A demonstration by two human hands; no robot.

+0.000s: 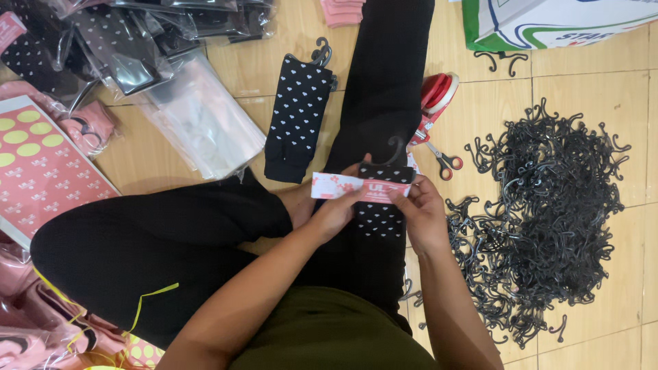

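I sit on a tiled floor with my legs in black trousers. Both hands hold a folded pair of black socks with white hearts [379,218] that has a black plastic hook at its top. My left hand [334,214] grips the socks and the left part of a pink and white paper band [337,186]. On the other side, my right hand [421,214] presses the band's right end against the socks. Another pair of black heart socks [297,116] with a hook lies on the floor ahead.
A large heap of black plastic hooks [548,212] lies at the right. Red-handled scissors [444,162] and a red tape dispenser [437,94] sit near my leg. Clear bags of packed socks [137,41] and a pink sheet with yellow dots [34,164] lie at the left.
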